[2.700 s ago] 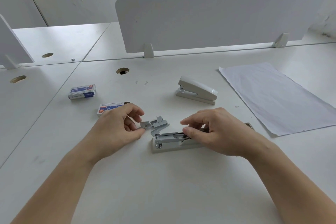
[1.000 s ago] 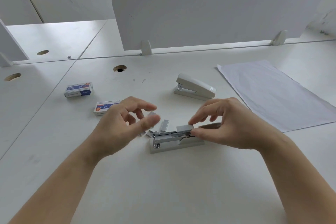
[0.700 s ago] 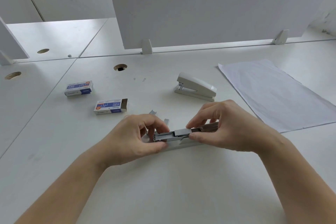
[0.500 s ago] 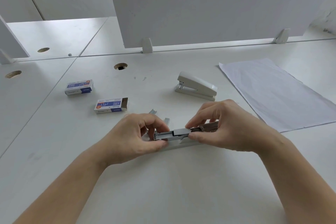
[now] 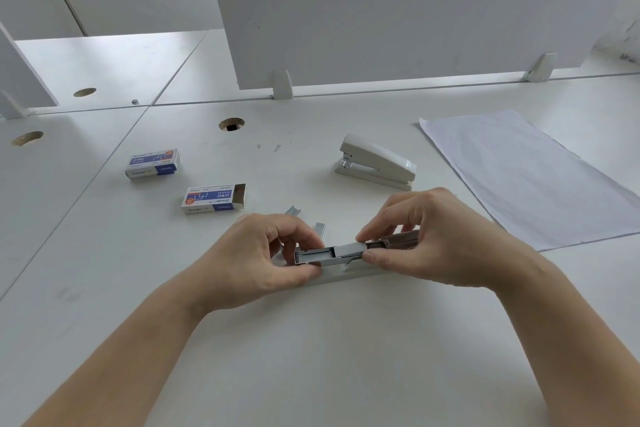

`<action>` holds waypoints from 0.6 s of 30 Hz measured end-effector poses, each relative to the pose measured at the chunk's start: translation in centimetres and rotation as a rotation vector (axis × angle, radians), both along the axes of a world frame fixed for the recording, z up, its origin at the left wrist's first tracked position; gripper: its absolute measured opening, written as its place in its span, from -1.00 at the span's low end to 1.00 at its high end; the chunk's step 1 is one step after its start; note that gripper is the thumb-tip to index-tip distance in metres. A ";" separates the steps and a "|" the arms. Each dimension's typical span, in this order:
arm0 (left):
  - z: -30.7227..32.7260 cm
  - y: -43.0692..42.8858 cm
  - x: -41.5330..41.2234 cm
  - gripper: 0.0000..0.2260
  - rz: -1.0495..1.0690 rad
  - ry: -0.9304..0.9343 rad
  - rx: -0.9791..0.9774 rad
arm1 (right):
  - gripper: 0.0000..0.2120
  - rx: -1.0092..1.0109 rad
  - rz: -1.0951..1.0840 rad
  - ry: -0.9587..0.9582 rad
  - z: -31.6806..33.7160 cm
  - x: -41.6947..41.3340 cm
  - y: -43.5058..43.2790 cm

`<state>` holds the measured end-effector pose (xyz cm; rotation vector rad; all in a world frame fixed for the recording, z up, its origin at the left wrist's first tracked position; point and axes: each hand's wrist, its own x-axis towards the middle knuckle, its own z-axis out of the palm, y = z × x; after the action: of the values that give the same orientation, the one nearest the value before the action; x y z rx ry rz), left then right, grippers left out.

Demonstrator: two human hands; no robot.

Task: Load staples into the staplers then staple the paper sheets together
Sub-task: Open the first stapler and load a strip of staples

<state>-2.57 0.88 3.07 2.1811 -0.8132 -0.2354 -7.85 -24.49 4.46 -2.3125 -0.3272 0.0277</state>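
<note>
White office counter (image 5: 311,357) under flat daylight, low divider panel (image 5: 415,28) across the upper frame. Centre frame: open stapler (image 5: 346,272) lying flat on the counter, metal staple channel (image 5: 332,251) facing up so a strip can drop in from above. Left hand (image 5: 256,260) wrapped round the front end, grip clamped on the stapler's nose, apparently to keep it from sliding. Right hand (image 5: 433,239) at the rear half, thumb and forefinger pinched on the staple strip (image 5: 351,248) sitting in the channel, likely seating or sliding it forward. Loose staple strips (image 5: 293,210) just beyond the left hand, kept near for reloading. Open staple box (image 5: 214,198) left of centre, end flap out; second staple box (image 5: 153,163) farther toward the upper left, seemingly unopened. Second stapler (image 5: 377,163), closed, above the right hand, apparently waiting its turn. Paper sheets (image 5: 530,177) at the right edge of the frame, well apart from both staplers and not yet stapled. Loading stage only; cover yet to be closed.
</note>
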 end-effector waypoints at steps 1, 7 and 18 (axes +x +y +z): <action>0.0 0.0 0.0 -0.85 0.003 0.003 0.000 | -0.84 -0.015 0.004 0.004 0.1 0.0 0.0; -0.1 0.0 0.0 -0.83 0.011 -0.006 0.006 | -0.90 0.042 -0.035 0.003 0.2 -0.1 0.0; -0.1 0.0 -0.1 -0.85 0.041 -0.051 0.018 | -0.85 -0.068 0.052 0.043 0.2 -0.4 0.8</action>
<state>-2.69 0.87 3.01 2.2263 -0.7959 -0.1674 -8.22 -23.69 4.66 -2.3667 -0.3702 0.1156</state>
